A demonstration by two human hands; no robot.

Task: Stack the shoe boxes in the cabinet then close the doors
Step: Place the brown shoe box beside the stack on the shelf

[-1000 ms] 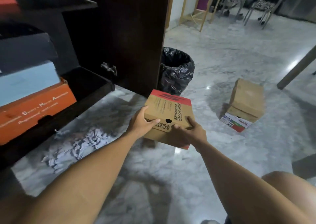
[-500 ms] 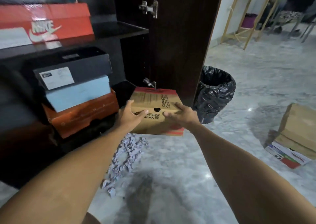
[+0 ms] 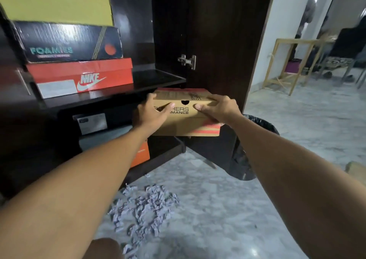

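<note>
The brown box [image 3: 184,112] has risen from floor level to the shelf [image 3: 158,78] edge; left hand [image 3: 152,114] and right hand [image 3: 215,108] clamp its ends; sliding it in comes next.

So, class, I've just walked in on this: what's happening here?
A person holds a brown cardboard shoe box with both hands, the left hand on its left end and the right hand on its right end, in front of the open dark cabinet. The upper shelf already holds a red Nike box with a black Foamies box stacked on it. The cabinet is not closed yet.
</note>
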